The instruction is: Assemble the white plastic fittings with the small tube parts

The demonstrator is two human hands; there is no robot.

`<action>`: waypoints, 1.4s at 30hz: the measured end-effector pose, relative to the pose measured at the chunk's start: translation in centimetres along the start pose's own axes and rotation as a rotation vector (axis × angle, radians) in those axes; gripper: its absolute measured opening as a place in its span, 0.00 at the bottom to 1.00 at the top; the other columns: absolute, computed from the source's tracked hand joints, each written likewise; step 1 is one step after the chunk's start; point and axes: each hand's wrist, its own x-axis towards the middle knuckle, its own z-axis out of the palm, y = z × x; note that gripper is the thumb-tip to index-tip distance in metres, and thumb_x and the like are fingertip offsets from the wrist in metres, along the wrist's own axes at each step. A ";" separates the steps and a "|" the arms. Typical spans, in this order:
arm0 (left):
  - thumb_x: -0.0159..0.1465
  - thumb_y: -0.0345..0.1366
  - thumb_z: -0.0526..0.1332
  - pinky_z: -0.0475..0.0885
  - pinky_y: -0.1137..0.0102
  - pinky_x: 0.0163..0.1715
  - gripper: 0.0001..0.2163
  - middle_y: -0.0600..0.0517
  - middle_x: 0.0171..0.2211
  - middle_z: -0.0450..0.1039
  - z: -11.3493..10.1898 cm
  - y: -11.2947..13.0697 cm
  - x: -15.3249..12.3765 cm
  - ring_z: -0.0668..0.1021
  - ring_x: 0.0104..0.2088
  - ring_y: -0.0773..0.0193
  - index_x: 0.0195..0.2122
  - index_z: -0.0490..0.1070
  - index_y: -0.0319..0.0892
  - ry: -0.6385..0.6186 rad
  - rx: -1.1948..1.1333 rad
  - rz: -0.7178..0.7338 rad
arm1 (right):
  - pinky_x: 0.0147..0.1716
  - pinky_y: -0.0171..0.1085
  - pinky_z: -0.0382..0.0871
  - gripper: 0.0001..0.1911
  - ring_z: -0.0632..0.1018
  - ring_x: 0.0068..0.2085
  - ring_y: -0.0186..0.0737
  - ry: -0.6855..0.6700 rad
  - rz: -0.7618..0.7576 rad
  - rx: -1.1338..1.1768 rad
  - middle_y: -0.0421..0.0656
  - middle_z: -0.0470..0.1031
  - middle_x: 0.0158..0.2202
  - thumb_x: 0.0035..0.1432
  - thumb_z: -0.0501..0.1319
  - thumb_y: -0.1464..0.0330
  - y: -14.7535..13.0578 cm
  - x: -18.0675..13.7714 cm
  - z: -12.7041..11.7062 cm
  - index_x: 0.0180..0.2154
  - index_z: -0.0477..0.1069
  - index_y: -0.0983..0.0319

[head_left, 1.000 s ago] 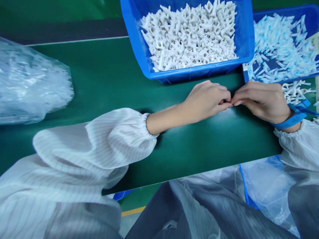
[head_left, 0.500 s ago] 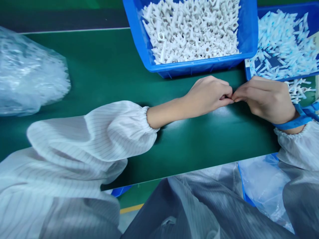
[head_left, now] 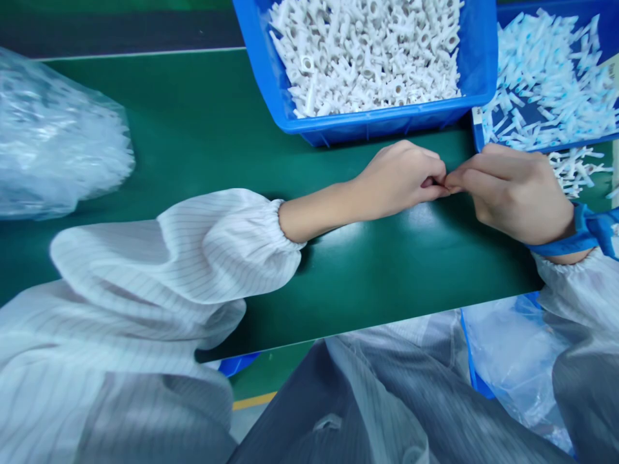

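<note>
My left hand (head_left: 399, 179) and my right hand (head_left: 517, 190) meet fingertip to fingertip above the green work surface (head_left: 367, 270). Both are closed in a pinch, and whatever lies between the fingers is hidden. Just behind them stands a deep blue bin (head_left: 387, 119) heaped with small white plastic fittings (head_left: 367, 58). Past my right hand is a shallower blue tray (head_left: 476, 138) of thin white tubes with light-blue parts (head_left: 546, 77). Small white branched pieces (head_left: 575, 169) lie on the surface beside my right hand, partly covered by it. A blue band (head_left: 563, 241) circles my right wrist.
A clear plastic bag (head_left: 62, 142) full of whitish pieces rests on the left of the surface. Below the front edge, at the right, a blue container holds a clear plastic bag (head_left: 512, 361). My legs are under the edge.
Both hands stay pressed together at the fingertips, with slight shifts of the fingers. The whole view has moved a little, so everything appears slightly higher and further left.
</note>
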 end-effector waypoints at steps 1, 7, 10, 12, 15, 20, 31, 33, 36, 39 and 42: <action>0.79 0.44 0.64 0.67 0.62 0.46 0.14 0.52 0.35 0.80 -0.1 0.1 0.1 0.84 0.44 0.57 0.37 0.81 0.44 -0.007 0.000 -0.010 | 0.31 0.43 0.62 0.17 0.76 0.40 0.42 -0.005 0.008 -0.001 0.44 0.83 0.41 0.80 0.54 0.76 0.0 0.0 0.1 0.47 0.82 0.61; 0.76 0.37 0.67 0.70 0.63 0.50 0.09 0.53 0.32 0.79 -1.8 0.2 0.2 0.85 0.42 0.58 0.38 0.84 0.44 -0.144 0.027 -0.023 | 0.32 0.44 0.59 0.15 0.76 0.40 0.43 -0.025 0.123 0.152 0.43 0.83 0.41 0.77 0.59 0.76 -0.1 -0.2 0.3 0.48 0.83 0.57; 0.78 0.41 0.64 0.72 0.63 0.51 0.11 0.52 0.33 0.80 -3.9 1.0 -0.6 0.85 0.44 0.57 0.46 0.88 0.47 -0.166 0.117 0.021 | 0.35 0.44 0.63 0.16 0.78 0.42 0.45 -0.087 0.137 0.141 0.43 0.85 0.45 0.77 0.59 0.76 0.0 -0.1 0.6 0.50 0.84 0.55; 0.82 0.46 0.59 0.74 0.61 0.54 0.17 0.51 0.38 0.83 -5.9 2.1 -1.4 0.86 0.47 0.57 0.53 0.89 0.47 -0.093 0.184 0.055 | 0.36 0.44 0.65 0.17 0.80 0.43 0.45 -0.092 0.105 0.117 0.42 0.86 0.45 0.79 0.57 0.74 0.2 -0.1 0.9 0.52 0.84 0.55; 0.83 0.56 0.55 0.73 0.60 0.58 0.25 0.53 0.44 0.85 -9.0 3.5 -2.3 0.86 0.51 0.59 0.60 0.88 0.50 0.120 0.309 0.086 | 0.37 0.44 0.71 0.19 0.82 0.43 0.45 -0.059 0.071 0.101 0.42 0.86 0.45 0.84 0.53 0.71 0.8 -0.1 1.4 0.53 0.83 0.56; 0.75 0.80 0.34 0.71 0.50 0.66 0.56 0.43 0.54 0.84 -11.1 1.4 -1.6 0.83 0.64 0.44 0.63 0.87 0.38 0.260 0.471 -0.194 | 0.44 0.45 0.79 0.19 0.84 0.42 0.43 -0.069 0.082 0.216 0.41 0.89 0.45 0.88 0.54 0.63 2.2 -0.1 -0.6 0.48 0.84 0.55; 0.59 0.87 0.17 0.76 0.49 0.65 0.72 0.36 0.47 0.83 -10.6 -0.3 -0.5 0.86 0.58 0.40 0.49 0.88 0.33 0.095 0.479 -0.187 | 0.28 0.43 0.72 0.21 0.82 0.28 0.36 -0.176 0.423 0.173 0.42 0.91 0.39 0.75 0.71 0.42 8.4 -6.9 -9.2 0.49 0.91 0.49; 0.65 0.83 0.18 0.75 0.51 0.65 0.70 0.35 0.49 0.84 -10.6 0.0 -0.6 0.86 0.58 0.45 0.52 0.87 0.31 0.084 0.482 -0.211 | 0.32 0.43 0.72 0.18 0.82 0.31 0.38 -0.054 0.526 0.043 0.44 0.91 0.41 0.75 0.73 0.46 7.9 -6.4 -8.5 0.46 0.91 0.52; 0.71 0.80 0.24 0.75 0.51 0.64 0.63 0.39 0.49 0.84 -10.5 0.0 -0.8 0.85 0.58 0.46 0.55 0.87 0.33 0.116 0.506 -0.212 | 0.37 0.44 0.73 0.15 0.84 0.35 0.41 0.040 0.600 -0.043 0.45 0.91 0.41 0.76 0.73 0.50 7.6 -5.1 -6.1 0.46 0.91 0.53; 0.84 0.62 0.42 0.75 0.52 0.65 0.40 0.41 0.53 0.84 -10.4 0.4 -0.6 0.85 0.62 0.46 0.59 0.86 0.35 0.158 0.558 -0.243 | 0.45 0.45 0.77 0.13 0.87 0.42 0.45 -0.066 0.514 0.030 0.45 0.91 0.46 0.78 0.70 0.52 8.1 -4.4 -3.5 0.49 0.90 0.51; 0.81 0.36 0.58 0.75 0.56 0.69 0.19 0.40 0.61 0.83 -10.2 1.3 -0.1 0.83 0.68 0.43 0.61 0.85 0.33 0.139 0.592 -0.294 | 0.50 0.46 0.79 0.10 0.88 0.49 0.49 -0.108 0.404 0.084 0.45 0.91 0.50 0.80 0.68 0.58 9.0 -4.6 -2.0 0.50 0.89 0.52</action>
